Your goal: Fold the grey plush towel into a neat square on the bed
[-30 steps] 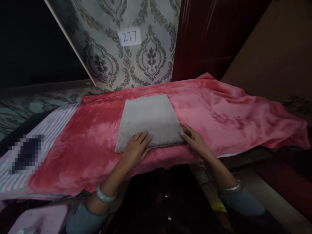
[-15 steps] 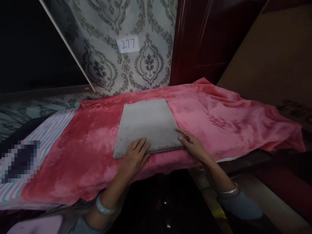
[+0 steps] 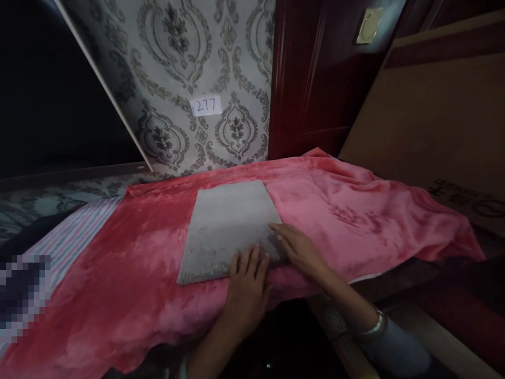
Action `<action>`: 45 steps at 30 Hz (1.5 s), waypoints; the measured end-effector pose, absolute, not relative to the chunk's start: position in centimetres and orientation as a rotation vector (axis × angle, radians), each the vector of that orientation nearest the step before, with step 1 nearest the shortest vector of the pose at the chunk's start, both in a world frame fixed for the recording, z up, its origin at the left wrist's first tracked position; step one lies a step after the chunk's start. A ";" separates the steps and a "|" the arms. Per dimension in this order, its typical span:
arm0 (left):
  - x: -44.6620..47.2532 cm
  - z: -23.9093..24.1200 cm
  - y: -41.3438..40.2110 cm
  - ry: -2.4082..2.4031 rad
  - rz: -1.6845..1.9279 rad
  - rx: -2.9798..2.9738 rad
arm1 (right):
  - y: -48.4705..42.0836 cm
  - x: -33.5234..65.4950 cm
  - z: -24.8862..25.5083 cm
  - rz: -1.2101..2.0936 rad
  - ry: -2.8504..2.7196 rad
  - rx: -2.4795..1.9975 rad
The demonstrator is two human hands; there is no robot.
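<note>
A grey, short-pile mat [image 3: 229, 226] lies flat on a pink-red plush blanket [image 3: 153, 252]. My left hand [image 3: 248, 284] rests on the mat's near edge, right of its middle, its fingers slightly spread on the surface. At the near right corner, my right hand [image 3: 302, 250] lies with its fingertips over the mat's right edge. Those fingers are stretched out and grip nothing that I can see. The two hands are close together but apart.
Patterned wallpaper [image 3: 173, 58] with a paper label [image 3: 205, 105] marked 277 stands behind. A dark screen [image 3: 59, 95] is at left, a dark red door [image 3: 311, 68] at back, and a large cardboard box [image 3: 437, 116] at right. Striped cloth [image 3: 79, 231] shows at left.
My left hand has slid right along the mat's near edge, closer to my right hand. My right hand reaches slightly farther over the mat. The view has tilted up.
</note>
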State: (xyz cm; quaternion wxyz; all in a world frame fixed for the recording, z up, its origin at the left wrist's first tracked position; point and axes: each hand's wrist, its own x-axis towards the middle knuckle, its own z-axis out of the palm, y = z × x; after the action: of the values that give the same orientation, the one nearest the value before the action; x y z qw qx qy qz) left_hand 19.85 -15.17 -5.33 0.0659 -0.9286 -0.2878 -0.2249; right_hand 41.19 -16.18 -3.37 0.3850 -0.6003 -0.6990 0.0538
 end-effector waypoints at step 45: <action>16.0 -3.6 -9.3 -1.488 -0.422 -2.895 | 0.9 39.7 -4.9 0.033 -2.212 -1.737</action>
State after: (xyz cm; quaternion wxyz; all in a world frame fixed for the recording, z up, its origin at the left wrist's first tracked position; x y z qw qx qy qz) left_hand 15.96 -9.32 -3.64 -0.0705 -0.8798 -0.4522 -0.1283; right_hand 39.74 0.88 -4.87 0.1638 -0.6092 -0.7758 0.0117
